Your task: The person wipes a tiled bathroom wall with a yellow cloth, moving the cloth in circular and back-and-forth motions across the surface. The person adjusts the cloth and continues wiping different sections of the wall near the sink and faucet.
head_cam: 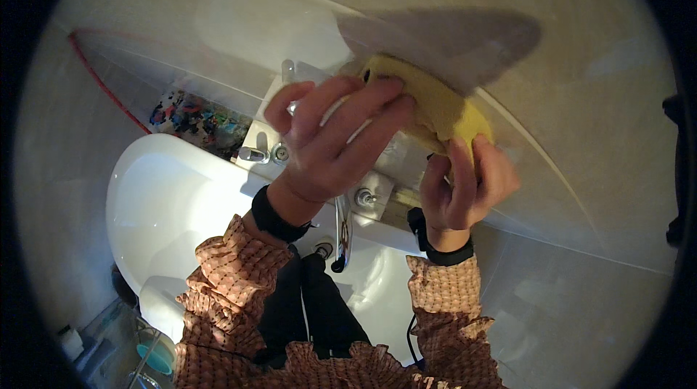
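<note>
A yellow cloth (430, 92) is stretched between my two hands at the tiled wall above a white basin. My left hand (343, 128) lies over the cloth's upper left part, its fingers spread and slightly blurred; whether it grips the cloth is hard to tell. Between its thumb and fingers, my right hand (471, 176) pinches the cloth's lower right end. A dark shadow falls on the wall beyond the cloth. Each wrist wears a black band.
Below my hands are a chrome faucet (343, 236) and the white basin (375, 280). Metal fittings (254, 154) stand on the ledge to the left, beside a large white tub-like fixture (163, 198) and a multicoloured patch (199, 121). A turquoise bowl (156, 356) sits at lower left.
</note>
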Available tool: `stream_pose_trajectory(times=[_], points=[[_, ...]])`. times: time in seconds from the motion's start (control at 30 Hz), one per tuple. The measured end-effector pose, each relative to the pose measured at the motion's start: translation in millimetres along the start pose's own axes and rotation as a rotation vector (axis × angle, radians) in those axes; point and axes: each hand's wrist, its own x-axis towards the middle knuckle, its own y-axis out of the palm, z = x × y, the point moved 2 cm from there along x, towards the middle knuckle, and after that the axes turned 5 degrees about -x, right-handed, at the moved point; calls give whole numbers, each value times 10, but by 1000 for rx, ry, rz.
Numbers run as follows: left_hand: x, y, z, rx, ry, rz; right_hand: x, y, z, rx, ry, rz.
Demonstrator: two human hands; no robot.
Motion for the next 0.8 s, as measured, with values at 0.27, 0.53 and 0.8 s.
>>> stream_pose_trajectory(times=[0.27, 0.53, 0.8], points=[[-766, 168, 122, -74, 105, 312, -719, 204, 146, -4, -88, 283], [-108, 82, -339, -124, 42, 26, -202, -304, -127, -157, 114, -17], [-642, 229, -406, -77, 75, 187, -892, -101, -198, -71, -16, 194]])
